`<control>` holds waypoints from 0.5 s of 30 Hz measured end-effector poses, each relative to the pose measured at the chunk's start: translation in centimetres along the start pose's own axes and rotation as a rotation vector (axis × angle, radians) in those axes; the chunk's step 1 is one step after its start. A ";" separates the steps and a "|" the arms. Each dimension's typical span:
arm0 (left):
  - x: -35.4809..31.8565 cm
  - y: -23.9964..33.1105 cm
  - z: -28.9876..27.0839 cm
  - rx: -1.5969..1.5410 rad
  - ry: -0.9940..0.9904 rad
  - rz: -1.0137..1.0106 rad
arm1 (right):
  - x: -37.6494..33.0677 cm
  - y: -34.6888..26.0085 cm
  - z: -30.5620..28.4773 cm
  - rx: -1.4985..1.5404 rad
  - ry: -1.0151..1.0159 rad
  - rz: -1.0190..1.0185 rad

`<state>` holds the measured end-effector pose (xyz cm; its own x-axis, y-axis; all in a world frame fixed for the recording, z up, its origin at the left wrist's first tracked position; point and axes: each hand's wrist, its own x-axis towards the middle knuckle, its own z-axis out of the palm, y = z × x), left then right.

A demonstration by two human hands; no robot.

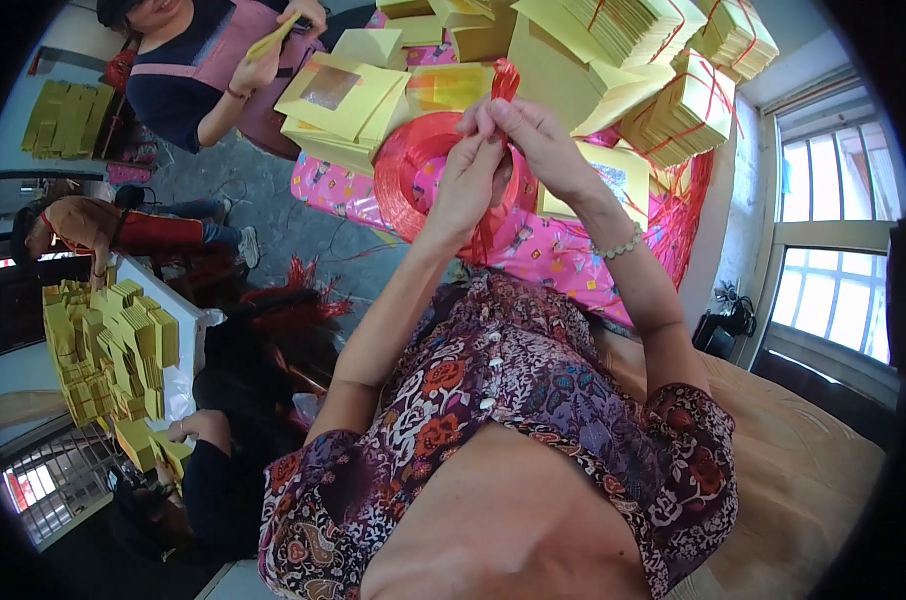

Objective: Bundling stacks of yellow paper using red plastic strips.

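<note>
Both my hands meet over the table, fingers pinched together on red plastic string (pixel 505 80). A looped bunch of it sticks up above the fingertips, and some strands hang below. My left hand (pixel 470 172) is closed around the lower part. My right hand (pixel 535 138), with a beaded bracelet on its wrist, pinches the string near the loop. Just beneath them lies a large ring-shaped roll of red string (pixel 397 180), partly hidden by my left hand. A stack of yellow paper (pixel 358 135) stands beside the roll.
Red-tied bundles of yellow paper (pixel 688 110) crowd the far right of the pink patterned tablecloth (pixel 563 265). Loose red strings (pixel 691 215) hang at its right edge. Across the table, a person in a pink apron (pixel 258 60) holds yellow paper. More people and a paper-laden table (pixel 188 310) are left.
</note>
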<state>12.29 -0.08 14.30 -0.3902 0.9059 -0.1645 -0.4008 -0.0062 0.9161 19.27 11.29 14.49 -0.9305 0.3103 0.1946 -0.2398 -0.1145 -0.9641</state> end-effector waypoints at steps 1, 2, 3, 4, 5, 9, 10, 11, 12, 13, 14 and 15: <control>0.2 0.1 -0.2 0.039 -0.026 -0.003 | 0.1 -0.1 -0.1 0.005 0.007 -0.022; 0.2 0.1 -0.3 0.030 -0.077 0.067 | 0.0 -0.3 -0.3 0.104 0.055 -0.025; 0.3 0.1 -0.4 0.047 -0.081 0.084 | 0.1 -0.7 -0.9 0.199 0.096 -0.019; 0.4 -0.1 -0.5 0.059 -0.120 0.152 | 0.2 -1.1 -1.7 0.273 0.180 0.012; 0.5 -0.1 -1.1 0.160 -0.223 0.100 | 0.4 -1.9 -3.1 0.349 0.088 -0.122; 0.5 -1.3 -4.6 0.400 -0.478 0.069 | -0.1 -4.1 -9.5 0.299 0.401 -0.452; 0.4 -1.8 -6.0 0.407 -0.488 0.011 | -1.1 -5.0 -11.8 0.260 0.354 -0.496; 0.1 -2.2 -7.5 0.412 -0.498 -0.047 | -1.3 -6.3 -14.6 0.418 0.206 -0.381; -0.2 -2.6 -9.0 0.416 -0.508 -0.106 | -1.7 -7.0 -17.3 0.573 0.057 -0.264; -0.5 -3.2 -10.4 0.454 -0.524 -0.087 | -2.8 -6.7 -19.7 0.482 0.159 -0.281; -0.9 -3.7 -11.6 0.517 -0.526 -0.075 | -3.8 -6.3 -22.3 0.406 0.285 -0.304; -1.3 -4.3 -12.8 0.580 -0.528 -0.064 | -5.0 -5.8 -24.9 0.377 0.434 -0.272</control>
<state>3.90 -6.65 5.91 0.1225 0.9793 -0.1614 0.1444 0.1433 0.9791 32.16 33.90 14.59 -0.6449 0.7200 0.2564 -0.6065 -0.2780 -0.7449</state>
